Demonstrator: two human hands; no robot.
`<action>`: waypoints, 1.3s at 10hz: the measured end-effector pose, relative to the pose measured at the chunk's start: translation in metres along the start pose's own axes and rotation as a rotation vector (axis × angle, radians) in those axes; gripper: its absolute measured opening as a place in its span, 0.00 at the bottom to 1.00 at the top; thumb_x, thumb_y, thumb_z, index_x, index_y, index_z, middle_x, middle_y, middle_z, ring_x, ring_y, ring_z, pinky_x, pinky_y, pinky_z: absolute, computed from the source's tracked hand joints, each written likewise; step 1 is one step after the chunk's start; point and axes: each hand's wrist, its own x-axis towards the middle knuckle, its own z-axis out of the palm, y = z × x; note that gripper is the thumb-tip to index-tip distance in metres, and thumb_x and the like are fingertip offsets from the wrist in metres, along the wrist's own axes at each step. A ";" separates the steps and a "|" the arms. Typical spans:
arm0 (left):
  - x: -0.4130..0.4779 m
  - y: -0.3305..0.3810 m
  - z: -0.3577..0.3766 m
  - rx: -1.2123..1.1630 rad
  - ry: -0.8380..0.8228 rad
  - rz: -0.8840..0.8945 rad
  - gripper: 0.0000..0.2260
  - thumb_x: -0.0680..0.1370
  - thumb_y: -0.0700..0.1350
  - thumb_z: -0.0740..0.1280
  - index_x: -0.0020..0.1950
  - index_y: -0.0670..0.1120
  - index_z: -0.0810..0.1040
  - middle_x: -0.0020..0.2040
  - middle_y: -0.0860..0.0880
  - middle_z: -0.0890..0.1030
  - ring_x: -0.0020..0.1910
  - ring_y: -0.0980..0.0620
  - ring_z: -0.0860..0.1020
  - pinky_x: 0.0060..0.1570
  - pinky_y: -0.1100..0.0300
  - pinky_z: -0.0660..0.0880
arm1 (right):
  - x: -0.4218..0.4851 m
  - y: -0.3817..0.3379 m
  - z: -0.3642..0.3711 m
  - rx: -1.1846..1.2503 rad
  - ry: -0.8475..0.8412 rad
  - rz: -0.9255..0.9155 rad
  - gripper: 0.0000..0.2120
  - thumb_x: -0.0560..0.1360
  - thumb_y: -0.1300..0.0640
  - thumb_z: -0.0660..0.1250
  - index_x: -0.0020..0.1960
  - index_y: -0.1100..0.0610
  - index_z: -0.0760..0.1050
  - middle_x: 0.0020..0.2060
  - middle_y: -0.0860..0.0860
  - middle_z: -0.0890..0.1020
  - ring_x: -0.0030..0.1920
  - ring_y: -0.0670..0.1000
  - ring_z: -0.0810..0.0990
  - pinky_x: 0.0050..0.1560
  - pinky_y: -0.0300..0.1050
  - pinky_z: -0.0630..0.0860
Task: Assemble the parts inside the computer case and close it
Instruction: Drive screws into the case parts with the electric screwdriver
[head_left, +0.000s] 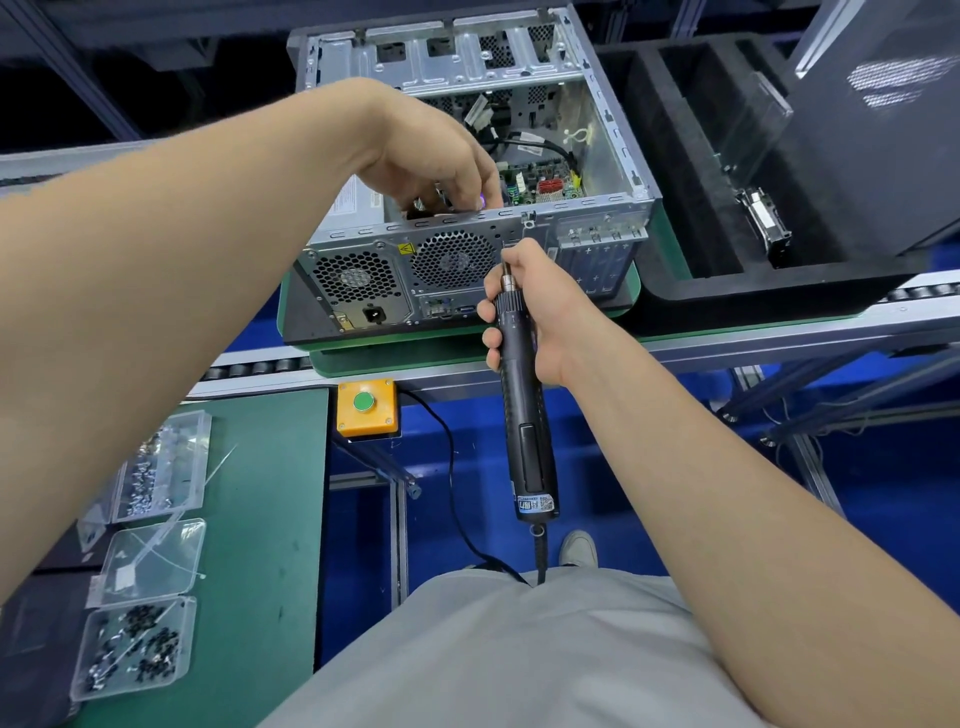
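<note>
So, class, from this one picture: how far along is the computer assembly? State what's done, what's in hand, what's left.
Done: the motherboard and power supply sit inside the computer case. In hand: the left hand reaches in over the near rim, while the right hand grips the electric screwdriver, bit near the rear panel. Left: the case stands open, so closing remains.
</note>
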 end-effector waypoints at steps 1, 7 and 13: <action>0.001 -0.003 -0.002 -0.027 0.004 0.017 0.14 0.83 0.36 0.61 0.62 0.52 0.76 0.53 0.42 0.72 0.48 0.42 0.66 0.40 0.50 0.70 | -0.001 0.000 0.000 0.001 -0.002 -0.004 0.20 0.80 0.43 0.58 0.35 0.53 0.71 0.31 0.51 0.75 0.26 0.52 0.70 0.31 0.43 0.73; 0.010 -0.013 0.010 -0.087 0.144 0.026 0.18 0.83 0.32 0.58 0.51 0.51 0.83 0.81 0.43 0.60 0.81 0.39 0.50 0.77 0.38 0.53 | -0.005 0.001 -0.001 -0.008 -0.021 0.001 0.20 0.81 0.44 0.58 0.35 0.53 0.71 0.31 0.51 0.75 0.26 0.52 0.70 0.31 0.43 0.73; 0.008 -0.019 0.013 -0.184 0.126 0.025 0.14 0.82 0.31 0.58 0.55 0.47 0.78 0.60 0.47 0.74 0.52 0.46 0.72 0.52 0.50 0.71 | -0.001 -0.001 -0.001 -0.007 -0.033 0.012 0.20 0.81 0.43 0.58 0.35 0.53 0.71 0.32 0.51 0.75 0.26 0.53 0.70 0.32 0.43 0.72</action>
